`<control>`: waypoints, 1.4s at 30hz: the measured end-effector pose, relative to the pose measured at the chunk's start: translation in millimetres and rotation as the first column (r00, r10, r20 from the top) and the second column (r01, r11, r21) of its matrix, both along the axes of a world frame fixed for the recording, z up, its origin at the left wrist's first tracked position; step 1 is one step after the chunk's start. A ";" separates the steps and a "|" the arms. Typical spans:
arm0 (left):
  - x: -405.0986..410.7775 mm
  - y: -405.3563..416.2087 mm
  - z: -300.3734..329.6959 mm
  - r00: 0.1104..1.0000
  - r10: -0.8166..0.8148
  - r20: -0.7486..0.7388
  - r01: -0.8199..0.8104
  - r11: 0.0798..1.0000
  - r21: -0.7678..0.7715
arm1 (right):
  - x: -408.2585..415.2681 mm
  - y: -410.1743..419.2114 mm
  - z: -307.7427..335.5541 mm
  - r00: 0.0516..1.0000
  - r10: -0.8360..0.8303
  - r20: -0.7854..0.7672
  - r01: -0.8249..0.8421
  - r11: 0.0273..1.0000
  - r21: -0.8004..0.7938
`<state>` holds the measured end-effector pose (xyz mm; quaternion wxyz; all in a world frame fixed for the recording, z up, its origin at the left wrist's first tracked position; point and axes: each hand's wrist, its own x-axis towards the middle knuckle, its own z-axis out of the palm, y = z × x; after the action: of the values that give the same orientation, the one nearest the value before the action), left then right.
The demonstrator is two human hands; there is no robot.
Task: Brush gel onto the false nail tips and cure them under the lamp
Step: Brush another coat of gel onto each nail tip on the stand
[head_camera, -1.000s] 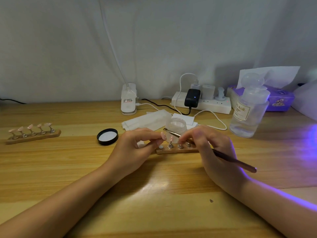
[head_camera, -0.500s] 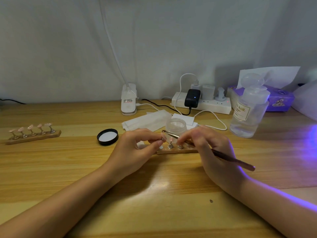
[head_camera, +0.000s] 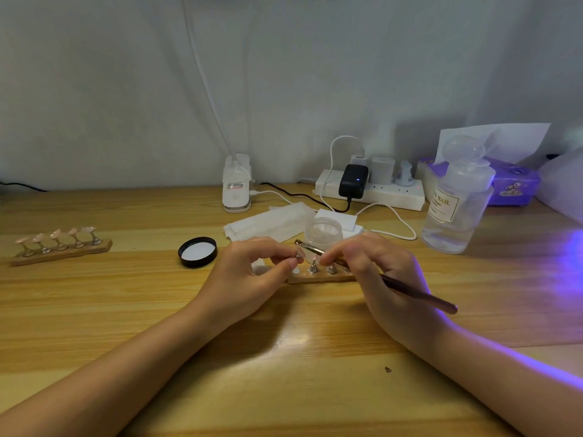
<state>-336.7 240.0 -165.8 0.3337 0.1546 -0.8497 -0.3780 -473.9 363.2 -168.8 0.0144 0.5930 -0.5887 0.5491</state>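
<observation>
A wooden holder strip (head_camera: 318, 278) with metal pegs lies at the middle of the table. My left hand (head_camera: 252, 279) pinches a small nail tip stand (head_camera: 299, 255) just above the strip's left end. My right hand (head_camera: 378, 272) grips a brown gel brush (head_camera: 416, 294), its metal ferrule and bristles reaching left onto the held tip. The open clear gel jar (head_camera: 323, 232) stands right behind the hands, its black lid (head_camera: 197, 251) to the left. A second wooden strip (head_camera: 60, 251) with several pink nail tips sits at the far left.
A white clip lamp base (head_camera: 236, 187) and a power strip (head_camera: 372, 190) with chargers stand by the wall. White wipes (head_camera: 268, 223) lie behind the jar. A clear pump bottle (head_camera: 457, 200) and purple tissue box (head_camera: 514, 184) are at right, with violet light (head_camera: 568, 263) on the table.
The brush tip has slid slightly left over the held nail tip. Both hands stay in nearly the same place above the strip.
</observation>
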 end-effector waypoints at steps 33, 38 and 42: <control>-2.4 -1.9 -1.5 1.000 -0.023 -0.012 0.022 0.999 -0.047 | -0.3 4.2 -1.9 0.994 0.028 0.105 -0.024 0.999 -0.034; -2.5 -1.3 -1.5 0.999 -0.018 -0.031 0.017 0.999 -0.037 | 0.1 5.6 -1.1 0.989 0.025 0.148 -0.016 0.998 -0.059; -1.4 -0.9 -0.4 1.000 -0.020 -0.024 0.018 0.998 -0.058 | 1.4 1.3 0.9 0.999 0.022 0.029 -0.021 0.999 -0.040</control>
<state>-338.1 239.0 -166.2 0.3447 0.1322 -0.8575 -0.3582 -472.5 364.5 -167.9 0.0116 0.5908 -0.5714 0.5695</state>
